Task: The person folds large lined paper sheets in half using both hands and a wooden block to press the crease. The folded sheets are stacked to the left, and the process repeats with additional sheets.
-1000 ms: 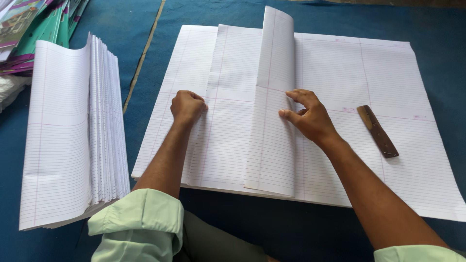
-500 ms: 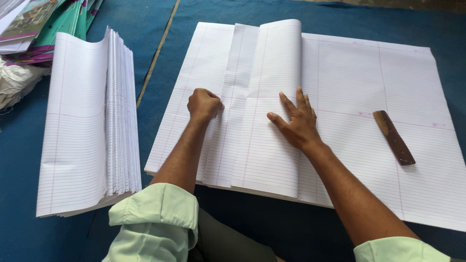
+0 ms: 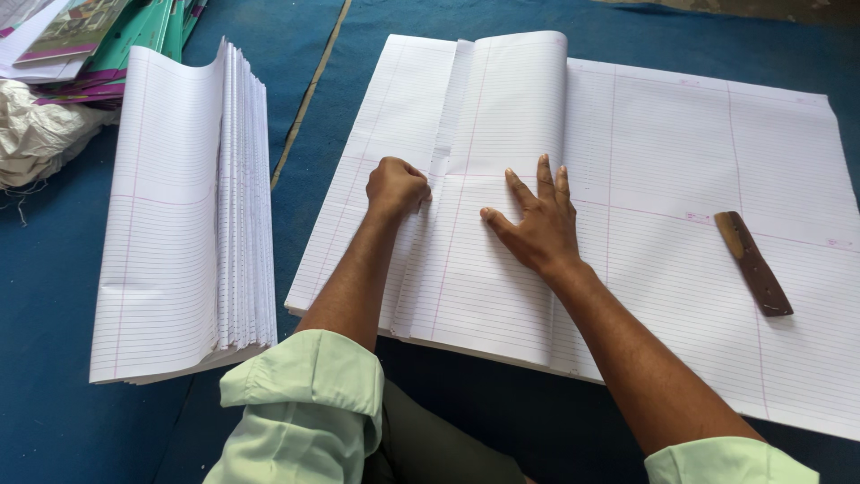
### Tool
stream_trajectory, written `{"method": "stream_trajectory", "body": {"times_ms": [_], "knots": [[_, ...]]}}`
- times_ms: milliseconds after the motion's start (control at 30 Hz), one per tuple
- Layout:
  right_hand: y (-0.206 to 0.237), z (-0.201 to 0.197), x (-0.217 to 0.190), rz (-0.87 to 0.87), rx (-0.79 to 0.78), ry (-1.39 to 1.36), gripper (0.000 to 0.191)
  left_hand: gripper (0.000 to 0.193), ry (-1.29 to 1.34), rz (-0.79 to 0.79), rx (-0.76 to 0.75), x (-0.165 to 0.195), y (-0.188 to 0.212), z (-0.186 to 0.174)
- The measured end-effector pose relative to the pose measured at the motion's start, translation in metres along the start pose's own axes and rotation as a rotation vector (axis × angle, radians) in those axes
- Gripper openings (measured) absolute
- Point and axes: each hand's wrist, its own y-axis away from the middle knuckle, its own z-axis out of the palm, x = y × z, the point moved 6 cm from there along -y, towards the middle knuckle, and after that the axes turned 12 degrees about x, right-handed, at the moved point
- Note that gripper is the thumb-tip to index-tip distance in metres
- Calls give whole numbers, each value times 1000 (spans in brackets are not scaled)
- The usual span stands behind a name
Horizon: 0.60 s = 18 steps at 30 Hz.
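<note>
Sleeves of pale green [image 3: 309,394] sit nearest the camera, and from them both forearms reach out onto the big ruled sheet [image 3: 681,179] spread on the blue mat [image 3: 54,430]. That sheet serves as the landmark. On its left part lies a folded sheet [image 3: 484,269], its upper end curling up in a loose roll rather than lying flat. The left hand [image 3: 396,188] is clenched into a fist, knuckles pressed on the fold line at the folded sheet's left edge, grasping nothing. The right hand [image 3: 536,224] is released, palm down with fingers spread on the folded sheet, just right of the fist.

Risk, as I judge it: with the far end unpressed and bowed, the crease could run crooked or the paper could spring open if either hand lifts; a hard knuckle drag might wrinkle or tear it. On the big sheet's right part rests a brown wooden stick [image 3: 754,264], well apart from both hands. Left of the big sheet, off its edge, stands a stack of folded sheets [image 3: 179,233], leaning enough to slump.
</note>
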Motion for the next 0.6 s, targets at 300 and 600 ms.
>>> {"method": "stream_trajectory", "body": {"times_ms": [300, 600], "knots": [[-2, 3, -17, -67, 35, 70, 81, 11, 58, 10, -15, -3, -3, -1], [-7, 1, -14, -27, 74, 16, 71, 23, 37, 81, 20, -4, -4, -3]]}}
